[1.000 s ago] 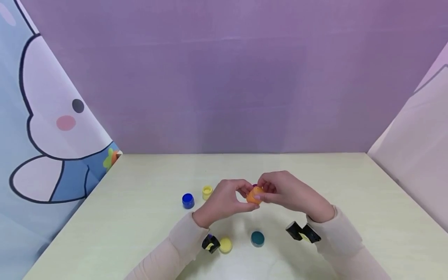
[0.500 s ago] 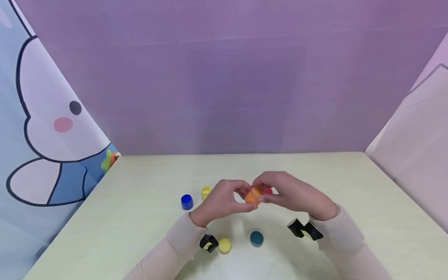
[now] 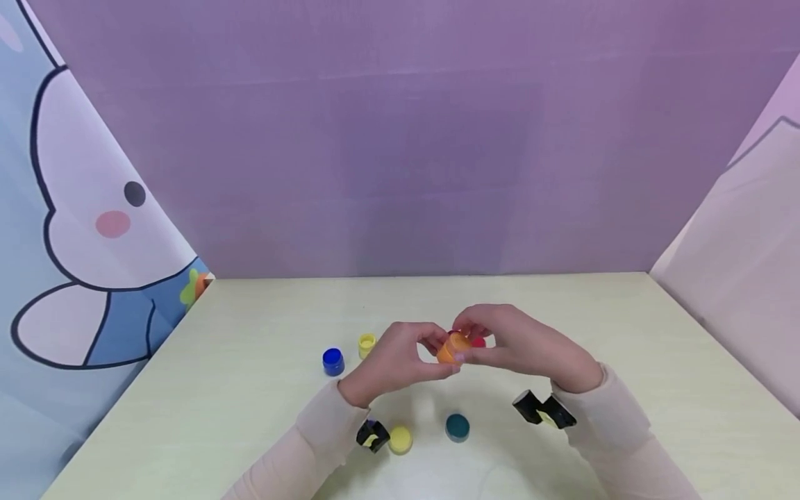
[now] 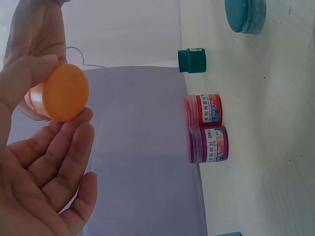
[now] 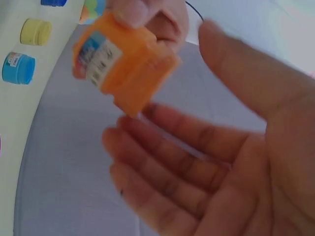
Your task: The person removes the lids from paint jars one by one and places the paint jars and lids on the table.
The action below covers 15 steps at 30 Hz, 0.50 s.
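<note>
In the head view my left hand (image 3: 400, 357) holds a small orange paint jar (image 3: 448, 351) above the table, tilted toward the right. The left wrist view has the thumb and fingertips around the jar's round orange base (image 4: 69, 93). My right hand (image 3: 519, 344) is at the jar's lid end. From the right wrist, the labelled jar (image 5: 110, 56) is seen with its orange lid (image 5: 147, 81) on. The right fingers (image 5: 172, 167) lie extended beside the lid, and the thumb stands apart from it. Whether the fingertips touch the lid, I cannot tell.
Behind the hands stand a red jar (image 4: 203, 110) and a purple jar (image 4: 207, 145), side by side, with a green jar (image 4: 192, 60) nearby. Blue (image 3: 333, 362) and yellow (image 3: 367, 345) jars stand left. Nearer are yellow-topped (image 3: 400, 439) and teal (image 3: 457, 427) jars.
Half a second ago the right fingers and thumb were closer around the lid; now they are spread wider and more of the lid shows. The left hand keeps its hold on the jar.
</note>
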Motion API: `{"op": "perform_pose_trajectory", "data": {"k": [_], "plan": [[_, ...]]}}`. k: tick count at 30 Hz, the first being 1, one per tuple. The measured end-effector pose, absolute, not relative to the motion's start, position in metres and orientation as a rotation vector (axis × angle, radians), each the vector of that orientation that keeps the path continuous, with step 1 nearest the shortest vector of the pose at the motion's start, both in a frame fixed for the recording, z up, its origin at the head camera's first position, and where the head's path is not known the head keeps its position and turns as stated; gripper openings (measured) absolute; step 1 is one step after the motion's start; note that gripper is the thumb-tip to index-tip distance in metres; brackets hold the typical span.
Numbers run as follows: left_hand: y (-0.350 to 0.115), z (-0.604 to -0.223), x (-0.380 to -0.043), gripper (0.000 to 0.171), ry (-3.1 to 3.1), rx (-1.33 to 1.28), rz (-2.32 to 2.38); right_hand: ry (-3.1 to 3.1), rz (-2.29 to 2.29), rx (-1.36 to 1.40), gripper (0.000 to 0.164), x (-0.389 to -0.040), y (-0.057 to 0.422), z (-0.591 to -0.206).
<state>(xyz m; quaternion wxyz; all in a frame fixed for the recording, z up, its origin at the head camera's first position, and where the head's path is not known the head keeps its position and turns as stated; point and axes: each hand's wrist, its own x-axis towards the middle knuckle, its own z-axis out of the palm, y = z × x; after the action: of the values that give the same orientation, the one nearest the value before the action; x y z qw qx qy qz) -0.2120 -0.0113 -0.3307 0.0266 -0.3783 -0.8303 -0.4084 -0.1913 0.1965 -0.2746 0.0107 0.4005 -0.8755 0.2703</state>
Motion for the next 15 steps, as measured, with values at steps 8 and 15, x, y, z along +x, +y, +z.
{"op": "perform_pose_trajectory", "data": {"k": [8,15], "plan": [[-0.0102,-0.332,-0.211,0.024,-2.551,-1.154,-1.209,-2.811,0.963,1.02,0.018,-0.1897,0.1887,-0.2785],[-0.011,-0.3318,-0.2106,0.026,-2.542,-1.174,-1.229,-2.756,0.936,1.123,0.013,-0.1899,0.1892,-0.2788]]}}
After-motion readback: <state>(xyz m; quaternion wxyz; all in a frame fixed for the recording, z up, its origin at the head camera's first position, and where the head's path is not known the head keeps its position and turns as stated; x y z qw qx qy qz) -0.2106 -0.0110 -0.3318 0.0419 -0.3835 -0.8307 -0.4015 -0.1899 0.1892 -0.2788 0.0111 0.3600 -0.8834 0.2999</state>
